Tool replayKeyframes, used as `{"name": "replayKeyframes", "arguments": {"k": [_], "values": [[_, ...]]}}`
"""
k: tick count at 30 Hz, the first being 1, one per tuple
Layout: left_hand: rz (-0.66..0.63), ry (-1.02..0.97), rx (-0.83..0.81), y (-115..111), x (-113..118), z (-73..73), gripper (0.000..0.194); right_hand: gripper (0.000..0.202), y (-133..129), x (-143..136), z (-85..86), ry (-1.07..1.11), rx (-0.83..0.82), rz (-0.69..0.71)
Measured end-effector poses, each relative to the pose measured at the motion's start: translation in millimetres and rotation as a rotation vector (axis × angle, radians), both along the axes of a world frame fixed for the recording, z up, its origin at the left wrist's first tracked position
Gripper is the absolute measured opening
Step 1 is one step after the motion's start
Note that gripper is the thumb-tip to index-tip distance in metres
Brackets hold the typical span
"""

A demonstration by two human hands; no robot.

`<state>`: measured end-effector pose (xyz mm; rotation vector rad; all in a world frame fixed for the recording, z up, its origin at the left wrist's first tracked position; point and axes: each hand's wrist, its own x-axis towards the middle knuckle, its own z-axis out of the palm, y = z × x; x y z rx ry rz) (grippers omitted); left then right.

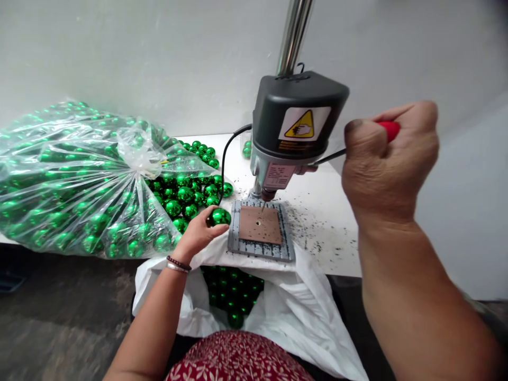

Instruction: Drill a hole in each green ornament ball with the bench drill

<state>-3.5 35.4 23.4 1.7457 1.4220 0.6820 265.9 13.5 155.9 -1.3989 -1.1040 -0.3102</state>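
The white table [321,211] spans the frame's middle, dark shavings scattered right of the drill's [296,119] slotted base [264,248]. A pale wall [159,58] rises behind; dark, blotchy floor [71,317] shows lower left. A clear bag [79,185] of green balls occupies the left, with loose balls [184,194] beside it. An open white sack [305,312] holding more balls hangs at the table's front edge, bottom centre. Left hand [202,230]: fingers pinching one green ball [219,217], just left of the base. Right hand [391,159]: fingers closed round the red knob [389,130], right of the drill.
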Motion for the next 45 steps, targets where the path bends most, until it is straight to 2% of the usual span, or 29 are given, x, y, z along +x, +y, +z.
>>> {"name": "replayKeyframes", "arguments": {"k": [3,5,8,11,17,22,25,30,34,38,42,45], "values": [[-0.065,-0.463,-0.221,2.7,16.3,-2.2,0.05,0.021,-0.5,-0.6,-0.9,0.004,0.008,0.026],[-0.061,-0.604,-0.319,6.4,28.5,-6.6,0.047,0.019,-0.4,-0.9,-1.4,0.015,-0.012,0.047],[0.004,-0.682,-0.411,14.8,45.3,-13.6,0.033,0.017,0.9,0.4,-3.1,0.003,-0.032,0.079],[0.057,-0.76,-0.544,23.3,57.6,-17.5,0.028,0.021,2.9,3.5,-5.7,-0.04,0.018,0.104],[0.168,-0.792,-0.748,29.0,66.2,-9.9,0.019,0.031,3.2,8.3,-7.1,-0.067,0.063,0.146],[0.064,-1.002,-0.955,26.5,61.4,-4.2,0.027,0.036,2.3,8.4,-7.7,-0.05,0.006,0.189],[0.029,-1.054,-0.94,24.6,58.1,-11.6,0.03,0.032,3.6,9.4,-9.9,-0.033,0.0,0.225],[-0.024,-0.983,-0.75,22.2,56.0,-26.4,0.047,0.029,5.6,12.1,-13.2,-0.025,0.005,0.239],[-0.1,-0.951,-0.636,19.8,52.5,-29.1,0.056,0.026,5.2,12.3,-13.8,-0.034,-0.002,0.222],[-0.152,-0.977,-0.635,16.9,47.5,-30.5,0.051,0.024,4.5,11.7,-14.3,-0.027,-0.015,0.216],[-0.119,-0.941,-0.63,17.9,49.9,-32.1,0.047,0.027,4.6,11.0,-16.3,-0.014,0.006,0.228],[-0.031,-0.814,-0.535,20.2,56.5,-29.5,0.044,0.029,4.9,10.2,-17.6,-0.022,0.027,0.218]]}}
